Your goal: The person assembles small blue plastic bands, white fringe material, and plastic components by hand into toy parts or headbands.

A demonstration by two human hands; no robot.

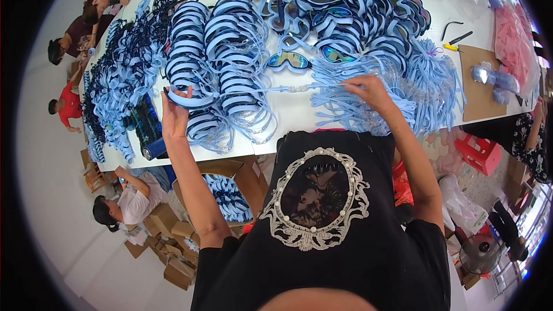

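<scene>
My left hand is closed on the edge of a pair of light blue swim goggles, over the front of a long row of stacked goggles. From these goggles a light blue strap with a clear buckle runs straight across to the right. My right hand pinches the strap's far end, above a heap of loose blue straps. Beside the first row lies a second row of stacked goggles. Just beyond the stretched strap sits a single pair with mirrored lenses.
A large pile of goggles covers the table's far middle. Tangled blue straps lie leftward, near dark cylinders. A yellow-handled tool and a cardboard sheet are rightward. An open carton stands below the edge. Several people work nearby.
</scene>
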